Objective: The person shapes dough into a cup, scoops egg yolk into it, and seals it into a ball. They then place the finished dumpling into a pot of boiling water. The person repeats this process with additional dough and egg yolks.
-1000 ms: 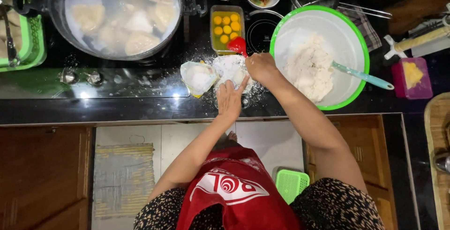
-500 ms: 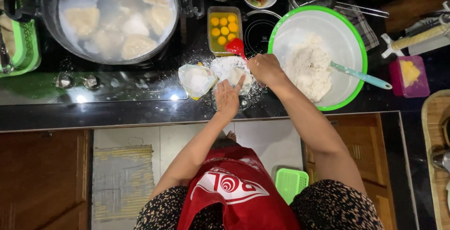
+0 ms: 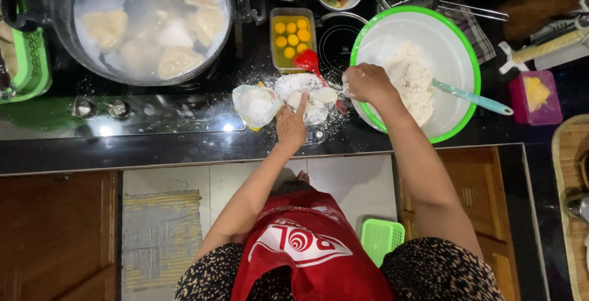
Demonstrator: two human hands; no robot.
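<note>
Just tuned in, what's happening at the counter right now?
A person in a red apron is working dough on a black, floured countertop. The left hand presses on a flat piece of dough, while the right hand is at the rim of the green-rimmed bowl of dough. Filled dumplings sit in a large pot.

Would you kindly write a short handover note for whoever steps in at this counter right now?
Left hand: open, fingers pressing the flattened dough piece on the floured black counter.
Right hand: closed loosely at the near rim of the green-rimmed bowl of dough; grip unclear.
Nearby: floured plastic bag, tray of egg yolks, red spoon, blue spatula in the bowl.
Done: several filled pieces sit in the big pot.
Left: much dough remains in the bowl.
</note>
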